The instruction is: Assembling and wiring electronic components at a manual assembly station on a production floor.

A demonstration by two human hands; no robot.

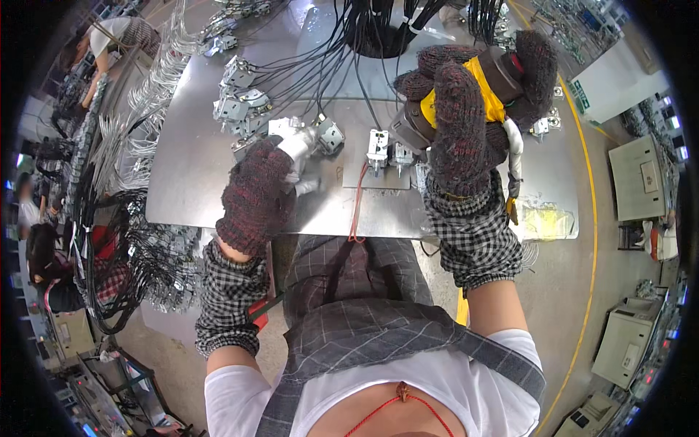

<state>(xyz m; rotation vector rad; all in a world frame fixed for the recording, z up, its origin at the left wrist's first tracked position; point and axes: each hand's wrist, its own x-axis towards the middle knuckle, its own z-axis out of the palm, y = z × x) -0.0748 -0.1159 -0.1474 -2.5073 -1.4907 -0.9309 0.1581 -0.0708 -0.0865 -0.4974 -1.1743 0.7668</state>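
Observation:
My left hand [262, 186], in a dark maroon knit glove with whitish fingertips, is closed at a small silver metal box [331, 135] on a black cable. The fingertips blur a little against the box. Higher up on the right, my right hand [466, 109], gloved alike, wraps round a dark power tool [502, 76] banded with yellow tape. The tool's front end points down and left, above the table. Below it, two small silver metal parts [377, 148] sit upright on a flat plate [382, 180], and a thin reddish cord [358, 204] hangs toward the table's front edge.
More metal boxes [240, 105] lie left on the metal table [189, 175]. Their black cables [313, 65] run to a dark round holder [375, 40]. White cables [116, 131] and black cable bundles [109, 284] hang at left. Another person [109, 36] bends over work at far left.

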